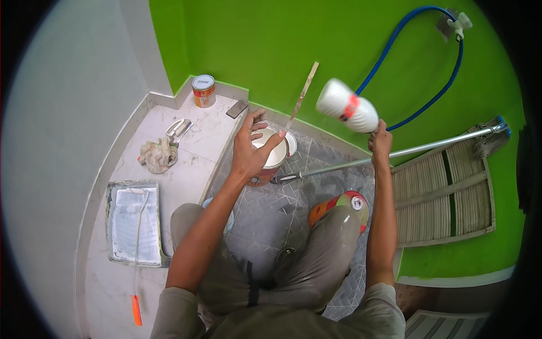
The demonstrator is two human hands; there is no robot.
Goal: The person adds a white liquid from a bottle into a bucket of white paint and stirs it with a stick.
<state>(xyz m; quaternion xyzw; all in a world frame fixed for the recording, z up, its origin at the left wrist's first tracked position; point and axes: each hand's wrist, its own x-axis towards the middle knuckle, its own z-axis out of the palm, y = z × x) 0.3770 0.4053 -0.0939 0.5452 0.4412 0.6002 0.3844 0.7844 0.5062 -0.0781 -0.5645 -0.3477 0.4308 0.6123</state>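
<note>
Green wall point(316, 51) fills the back, with a blue hose point(420, 68) looping across it. Below it we see the grey tiled floor point(265, 217) and a pale raised ledge point(192, 158) on our left. A paint tray point(134, 223) lies on the ledge near a crumpled rag point(158, 154) and a small tin point(204, 90). A long pole point(395, 153) crosses the floor. Our left hand point(251, 150) is spread over an open paint can point(271, 155) on the floor, fingers touching its rim, not clenched. A stir stick point(301, 96) rises from the can. Our right hand point(381, 144) is closed around a white plastic bottle point(347, 113), held tilted above the can.
</note>
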